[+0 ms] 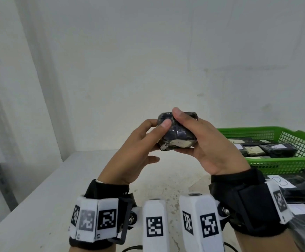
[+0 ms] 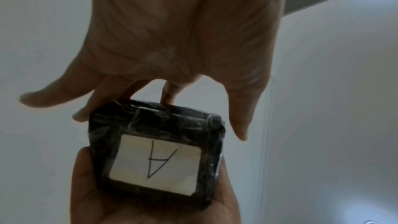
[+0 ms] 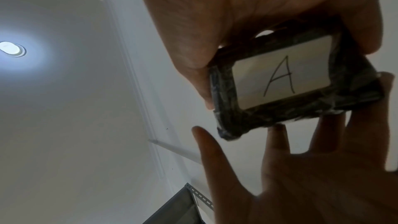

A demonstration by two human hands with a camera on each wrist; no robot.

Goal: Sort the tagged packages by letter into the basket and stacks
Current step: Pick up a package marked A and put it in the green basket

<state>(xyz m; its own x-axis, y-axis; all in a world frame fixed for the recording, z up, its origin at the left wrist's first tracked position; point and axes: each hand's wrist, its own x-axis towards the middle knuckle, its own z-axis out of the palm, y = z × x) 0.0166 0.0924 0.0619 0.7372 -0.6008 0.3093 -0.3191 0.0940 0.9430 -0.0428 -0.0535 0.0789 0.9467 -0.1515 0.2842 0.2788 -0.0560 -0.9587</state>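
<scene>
Bare hands: left hand (image 1: pixel 133 153), right hand (image 1: pixel 215 150). Black fabric wrist cuffs (image 1: pixel 110 190) with white blocks (image 1: pixel 95 219) bearing black-and-white square fiducial markers; silver screws (image 1: pixel 131 218) at black brackets; thin black cable (image 1: pixel 129 249) below.

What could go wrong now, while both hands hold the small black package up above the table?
1. The package is held in the air mostly by fingertips; its shiny wrap may slip and it may fall onto the table.
2. Its label reads A, but the green basket shows B and C tags, so dropping it there may be a sorting mistake.
</scene>
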